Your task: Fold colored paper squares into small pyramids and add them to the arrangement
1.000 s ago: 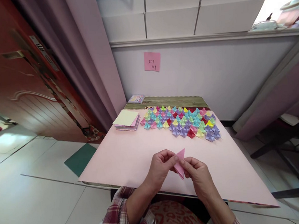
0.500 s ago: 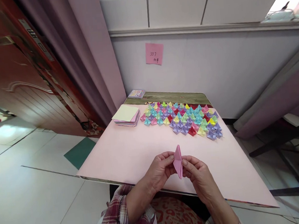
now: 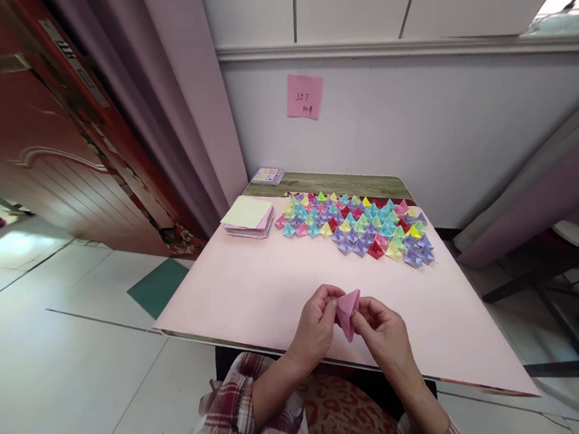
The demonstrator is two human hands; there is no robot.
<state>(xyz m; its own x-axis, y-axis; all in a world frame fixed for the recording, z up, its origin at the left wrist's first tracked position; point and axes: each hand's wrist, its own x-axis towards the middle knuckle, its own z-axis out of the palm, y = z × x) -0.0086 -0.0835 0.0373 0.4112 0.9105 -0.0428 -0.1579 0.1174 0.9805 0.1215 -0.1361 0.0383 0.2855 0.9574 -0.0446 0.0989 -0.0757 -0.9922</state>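
Both my hands meet above the near edge of a pink-covered table (image 3: 255, 293). Between them is a small pink folded paper piece (image 3: 347, 310). My left hand (image 3: 316, 323) pinches its left side with closed fingers. My right hand (image 3: 385, 333) grips its right side, fingers closed too. The piece has puffed out into a pointed shape. Farther back lies a tight patch of several finished folded paper pieces (image 3: 358, 229) in blue, purple, yellow, green, red and pink.
A stack of square paper sheets (image 3: 248, 216) with a pale yellow top sits at the table's far left. A small packet (image 3: 267, 176) lies on the bare wood strip behind it. A pink note (image 3: 305, 97) hangs on the wall. A red door and a curtain stand left.
The pink piece has gone from a flat upright diamond to a wider, opened shape between my fingers. My view has shifted slightly, so the table sits a little higher and to the right.
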